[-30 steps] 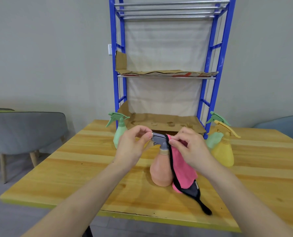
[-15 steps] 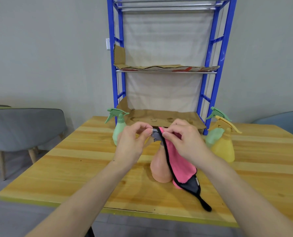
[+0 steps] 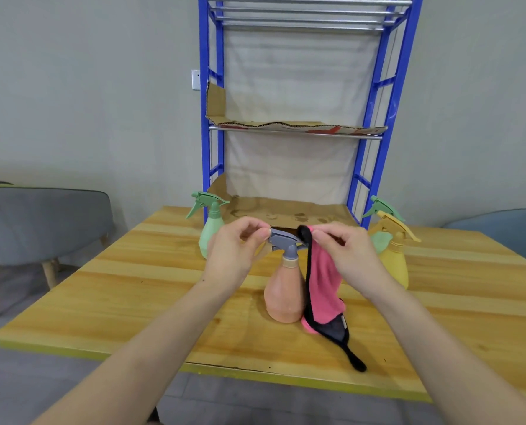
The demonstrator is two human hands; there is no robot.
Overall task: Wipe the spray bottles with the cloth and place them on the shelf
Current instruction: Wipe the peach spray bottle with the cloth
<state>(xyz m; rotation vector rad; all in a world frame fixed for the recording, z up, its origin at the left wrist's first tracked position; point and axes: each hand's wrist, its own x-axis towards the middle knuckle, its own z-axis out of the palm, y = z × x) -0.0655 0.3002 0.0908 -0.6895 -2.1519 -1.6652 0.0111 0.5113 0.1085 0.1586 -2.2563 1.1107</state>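
A peach spray bottle [image 3: 283, 294] with a grey trigger head stands on the wooden table [image 3: 133, 302] in front of me. My left hand [image 3: 234, 256] pinches the nozzle tip of that grey head. My right hand [image 3: 344, 253] holds a pink cloth [image 3: 323, 283] with black trim against the back of the head; the cloth hangs down the bottle's right side onto the table. A green bottle [image 3: 211, 225] stands at the back left. A yellow bottle [image 3: 395, 259] and another green bottle [image 3: 381, 219] stand at the back right.
A blue metal shelf rack [image 3: 205, 118] stands at the table's far edge, with cardboard [image 3: 292, 210] lining its lower and middle shelves. A grey chair [image 3: 41, 222] is at the left and a blue chair [image 3: 506, 231] at the right.
My right hand has drawn the cloth rightward, from over the grey trigger head to its back end, uncovering the head. My left hand keeps its pinch on the nozzle.
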